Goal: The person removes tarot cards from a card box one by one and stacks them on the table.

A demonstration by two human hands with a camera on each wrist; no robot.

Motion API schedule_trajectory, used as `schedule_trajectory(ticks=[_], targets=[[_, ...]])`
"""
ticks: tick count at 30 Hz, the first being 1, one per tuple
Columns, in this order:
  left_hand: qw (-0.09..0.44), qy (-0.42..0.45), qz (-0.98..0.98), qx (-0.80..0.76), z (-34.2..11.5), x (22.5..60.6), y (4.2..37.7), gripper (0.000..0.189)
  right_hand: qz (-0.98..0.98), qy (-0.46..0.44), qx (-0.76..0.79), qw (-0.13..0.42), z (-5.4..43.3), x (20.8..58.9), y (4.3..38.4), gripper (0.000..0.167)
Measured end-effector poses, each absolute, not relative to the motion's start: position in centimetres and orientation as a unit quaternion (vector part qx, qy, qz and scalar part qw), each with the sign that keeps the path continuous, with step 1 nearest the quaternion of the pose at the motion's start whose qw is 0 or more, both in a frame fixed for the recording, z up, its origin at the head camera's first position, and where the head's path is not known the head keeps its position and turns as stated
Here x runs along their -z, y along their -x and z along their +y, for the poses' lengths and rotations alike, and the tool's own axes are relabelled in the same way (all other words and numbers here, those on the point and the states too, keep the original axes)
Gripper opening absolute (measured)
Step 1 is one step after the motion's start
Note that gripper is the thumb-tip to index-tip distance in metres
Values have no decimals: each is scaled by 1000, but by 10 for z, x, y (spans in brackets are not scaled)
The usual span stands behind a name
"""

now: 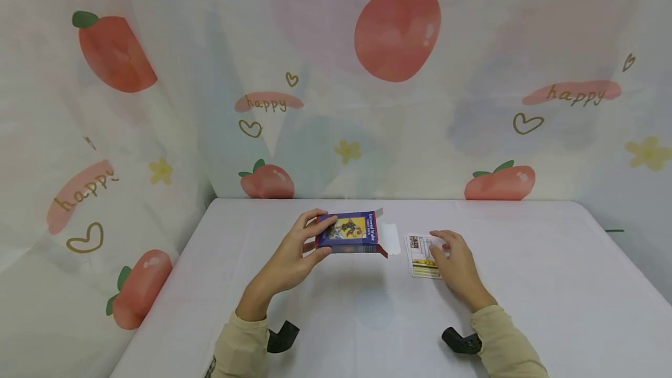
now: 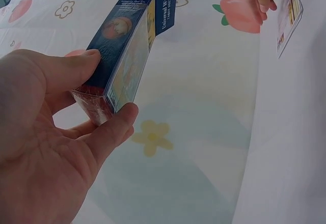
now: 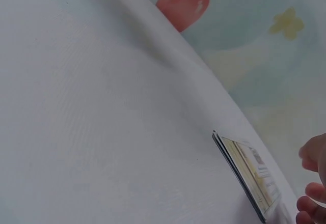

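My left hand (image 1: 287, 258) grips a blue tarot card box (image 1: 349, 231) by its left end, thumb at the near edge and fingers over the far side. The box is raised above the table, its flaps (image 2: 166, 7) spread at the far end. "Universal Waite" is printed on it. A small stack of cards (image 1: 422, 264), picture side up, lies on the table right of the box. Over the stack's right side hovers my right hand (image 1: 459, 267), its fingers loosely bent and holding nothing. In the right wrist view those fingers (image 3: 311, 208) stand apart from the cards (image 3: 249, 175).
A white cloth covers the table (image 1: 357, 319). Behind and to the left hangs a pale curtain (image 1: 325, 45) printed with fruit, hearts and "happy". A black fixture (image 1: 283, 337) sits at the left wrist and another black fixture (image 1: 461, 341) at the right.
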State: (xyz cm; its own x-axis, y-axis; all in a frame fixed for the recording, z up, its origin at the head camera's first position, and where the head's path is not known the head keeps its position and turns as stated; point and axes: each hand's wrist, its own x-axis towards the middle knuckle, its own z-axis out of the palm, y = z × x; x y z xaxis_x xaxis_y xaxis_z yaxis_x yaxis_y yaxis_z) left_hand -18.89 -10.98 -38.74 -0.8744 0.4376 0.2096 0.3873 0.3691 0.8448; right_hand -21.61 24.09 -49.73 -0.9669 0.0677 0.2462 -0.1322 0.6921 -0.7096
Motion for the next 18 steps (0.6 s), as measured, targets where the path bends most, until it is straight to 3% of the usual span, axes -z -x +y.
schedule_trajectory(ticks=[18], targets=[[27, -252, 827, -502, -109, 387, 188, 57, -891, -63, -415, 175, 219, 457, 203, 35]])
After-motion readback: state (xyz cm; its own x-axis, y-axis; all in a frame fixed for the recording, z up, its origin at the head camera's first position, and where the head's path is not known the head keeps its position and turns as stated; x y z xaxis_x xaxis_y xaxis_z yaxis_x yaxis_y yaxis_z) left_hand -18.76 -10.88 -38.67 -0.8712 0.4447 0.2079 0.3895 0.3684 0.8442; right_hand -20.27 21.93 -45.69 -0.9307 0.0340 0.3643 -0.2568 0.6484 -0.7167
